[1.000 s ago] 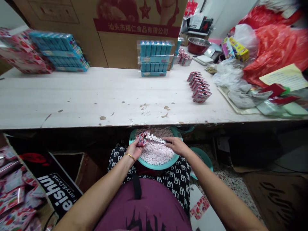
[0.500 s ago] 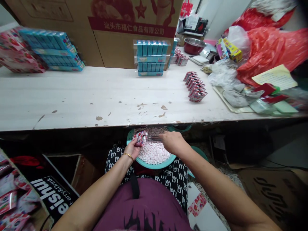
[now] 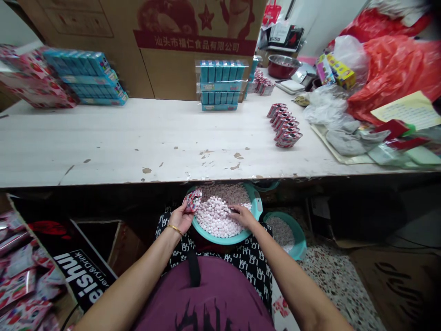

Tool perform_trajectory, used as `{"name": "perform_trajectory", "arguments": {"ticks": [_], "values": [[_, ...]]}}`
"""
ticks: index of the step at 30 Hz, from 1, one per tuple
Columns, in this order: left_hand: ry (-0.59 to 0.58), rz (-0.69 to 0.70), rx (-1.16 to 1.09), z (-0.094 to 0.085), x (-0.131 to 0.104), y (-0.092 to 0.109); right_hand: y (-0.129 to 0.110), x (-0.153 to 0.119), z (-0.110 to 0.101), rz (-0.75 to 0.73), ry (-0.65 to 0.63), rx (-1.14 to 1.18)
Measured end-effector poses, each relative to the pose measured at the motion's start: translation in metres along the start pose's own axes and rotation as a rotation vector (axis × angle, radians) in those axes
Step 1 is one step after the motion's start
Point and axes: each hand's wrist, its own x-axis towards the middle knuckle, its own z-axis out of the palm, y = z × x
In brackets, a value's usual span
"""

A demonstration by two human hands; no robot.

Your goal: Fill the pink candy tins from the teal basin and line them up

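Note:
Under the table edge, a teal basin (image 3: 225, 240) full of small white and pinkish pieces (image 3: 218, 218) rests at my lap. My left hand (image 3: 181, 218), with a gold bracelet at the wrist, holds a small red and white packet (image 3: 193, 200) upright at the basin's left rim. Inside the basin's right side, my right hand (image 3: 243, 216) reaches into the pieces with its fingers curled at their surface. Its fingertips are partly hidden, and whether it holds anything is unclear.
The white table (image 3: 120, 147) holds blue box packs (image 3: 220, 85), a row of red packets (image 3: 284, 125) and plastic bags (image 3: 396, 69). A second teal basin (image 3: 299, 239) stands on the floor at right. Many packets (image 3: 20, 280) lie at lower left.
The metal scoop in my right hand is no longer visible, and that hand has lowered onto the pieces. My left hand has shifted slightly left with the packet. More of the second basin shows.

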Motion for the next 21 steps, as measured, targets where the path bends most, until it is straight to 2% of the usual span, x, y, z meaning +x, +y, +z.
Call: {"name": "perform_trajectory", "arguments": {"ticks": [3, 5, 7, 11, 13, 16, 21], "values": [[-0.013, -0.011, -0.019, 0.003, 0.003, -0.006, -0.005, -0.011, -0.025, -0.114, 0.030, 0.241], [-0.017, -0.032, -0.027, 0.006, 0.004, -0.013, -0.018, -0.018, -0.044, -0.152, 0.017, 0.239], [-0.020, -0.051, -0.035, 0.009, 0.005, -0.021, -0.038, -0.023, -0.061, -0.163, -0.002, 0.122], [-0.040, -0.084, -0.010, 0.013, 0.005, -0.033, -0.084, -0.031, -0.086, -0.115, -0.021, -0.321], [-0.045, -0.079, 0.000, 0.014, 0.005, -0.035, -0.102, -0.033, -0.092, -0.092, -0.040, -0.499], [-0.038, -0.061, -0.002, 0.013, 0.005, -0.034, -0.117, -0.034, -0.096, -0.094, -0.077, -0.632], [-0.031, -0.041, -0.004, 0.016, 0.003, -0.029, -0.109, -0.037, -0.094, -0.109, -0.067, -0.647]]}}
